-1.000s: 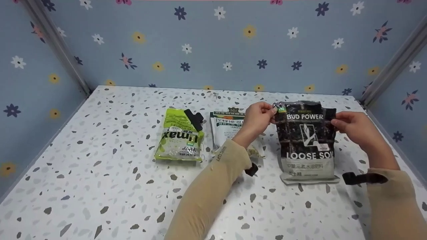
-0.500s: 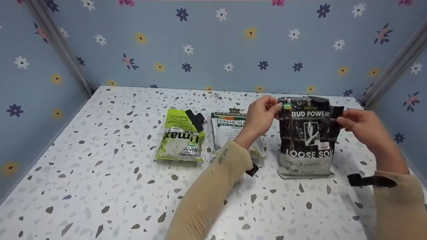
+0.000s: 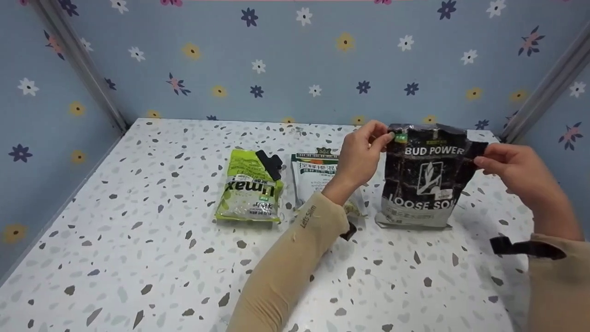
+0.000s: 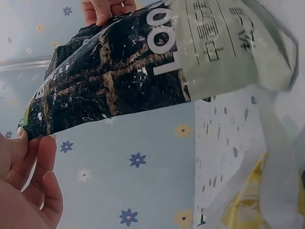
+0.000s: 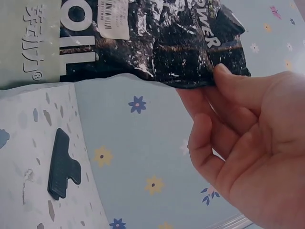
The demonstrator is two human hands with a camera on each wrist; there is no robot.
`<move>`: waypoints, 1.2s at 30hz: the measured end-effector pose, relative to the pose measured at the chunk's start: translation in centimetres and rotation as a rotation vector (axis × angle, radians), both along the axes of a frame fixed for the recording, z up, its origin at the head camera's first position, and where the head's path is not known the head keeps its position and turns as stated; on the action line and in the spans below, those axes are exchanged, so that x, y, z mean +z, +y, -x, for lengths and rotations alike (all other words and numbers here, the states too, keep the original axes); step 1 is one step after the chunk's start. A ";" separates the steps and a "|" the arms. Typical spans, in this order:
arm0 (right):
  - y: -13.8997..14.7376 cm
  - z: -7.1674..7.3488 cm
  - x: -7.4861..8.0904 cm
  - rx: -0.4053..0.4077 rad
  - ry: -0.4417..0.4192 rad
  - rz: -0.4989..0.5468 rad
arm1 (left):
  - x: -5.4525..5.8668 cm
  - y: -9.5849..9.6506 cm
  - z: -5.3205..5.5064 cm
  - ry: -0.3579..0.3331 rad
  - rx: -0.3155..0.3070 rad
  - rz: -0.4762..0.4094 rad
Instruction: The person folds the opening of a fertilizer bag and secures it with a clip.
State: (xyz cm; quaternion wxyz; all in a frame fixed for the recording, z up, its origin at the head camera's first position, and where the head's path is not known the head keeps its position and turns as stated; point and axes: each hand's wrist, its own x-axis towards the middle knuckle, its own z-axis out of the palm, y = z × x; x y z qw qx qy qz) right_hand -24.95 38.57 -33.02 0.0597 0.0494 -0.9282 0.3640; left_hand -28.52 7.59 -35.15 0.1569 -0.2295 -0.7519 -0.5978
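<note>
A black and grey "Loose Soil" bag (image 3: 421, 170) stands upright at the right of the table, its top edge crumpled. My left hand (image 3: 362, 154) pinches its upper left corner between thumb and fingers. At the opposite top corner, my right hand (image 3: 528, 173) pinches the black film, thumb on the near face in the right wrist view. The bag's bottom edge is close over the table. A black bag clip (image 5: 64, 164) lies on the table, seen in the right wrist view; the bag hides it in the head view.
Left of the bag lies a white pouch (image 3: 313, 182), partly covered by my left arm. Further left is a green "Umax" bag (image 3: 251, 198) with a black clip (image 3: 269, 165) on its corner. Flowered panels (image 3: 295, 60) wall in the speckled table (image 3: 161, 258).
Both hands have moved the soil bag away from me toward the back of the table, its top shifting rightward. The green bag and white pouch have stayed put.
</note>
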 end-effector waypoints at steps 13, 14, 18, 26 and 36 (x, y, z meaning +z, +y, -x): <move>0.9 -0.7 0.4 0.085 0.098 0.038 | 0.3 -0.2 -0.1 0.121 -0.074 0.010; 1.0 -0.7 0.4 0.089 0.097 0.032 | 0.3 -0.2 -0.1 0.118 -0.087 0.014; 1.4 -0.8 0.4 0.109 0.030 0.016 | 0.1 -0.4 0.0 0.093 -0.127 0.008; 2.0 -0.7 0.4 0.214 -0.041 0.075 | 0.0 -0.4 -0.1 0.047 -0.169 -0.012; 1.3 -0.5 0.5 0.069 0.041 0.063 | 0.6 -0.2 -0.6 -0.040 -0.261 -0.020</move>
